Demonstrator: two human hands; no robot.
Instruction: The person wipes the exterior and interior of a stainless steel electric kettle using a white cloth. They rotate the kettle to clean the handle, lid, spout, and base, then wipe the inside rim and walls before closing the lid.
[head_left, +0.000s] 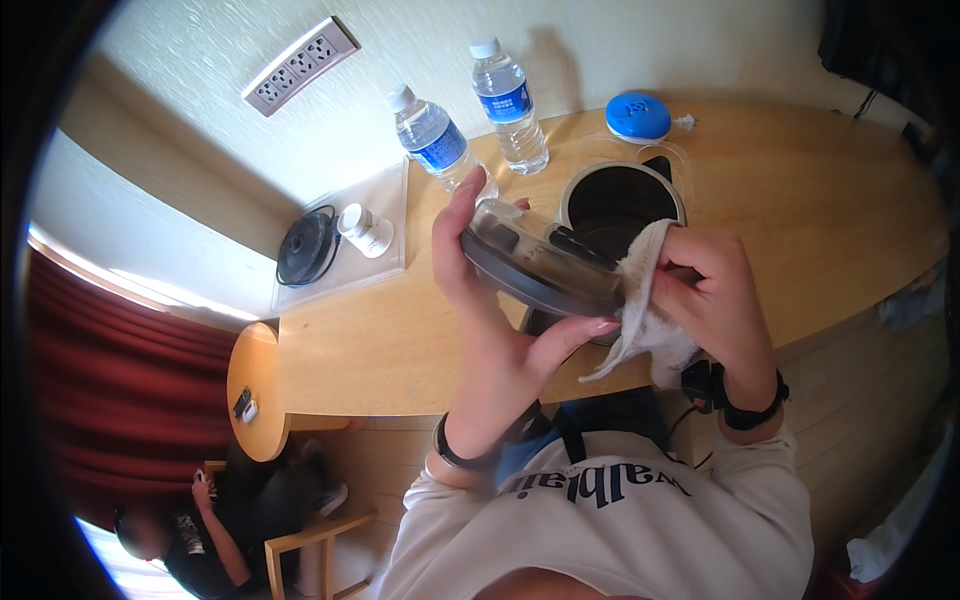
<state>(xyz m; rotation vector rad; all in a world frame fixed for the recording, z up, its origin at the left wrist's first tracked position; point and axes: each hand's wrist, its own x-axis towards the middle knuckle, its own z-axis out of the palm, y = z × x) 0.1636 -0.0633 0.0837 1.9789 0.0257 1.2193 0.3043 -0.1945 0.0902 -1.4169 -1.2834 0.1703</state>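
A round lid (525, 262) with a dark rim and a clear, smoky body is in my left hand (487, 315), tilted on its side above the table. My thumb lies along its lower edge and my fingers wrap its far side. In my right hand (712, 285) is a white cloth (656, 330), bunched and pressed against the lid's right end. Behind the lid stands an electric kettle (570, 191) without a cover, its dark inside showing. My hands and the lid hide much of its lower part.
Two water bottles (510, 112) stand near the wall, left of a blue round plug-in device (637, 116). A clear tray (397, 240) holds a kettle base (306, 247) and white cups (367, 229). A seated person (217, 532) is at lower left, beside a small round table (255, 360).
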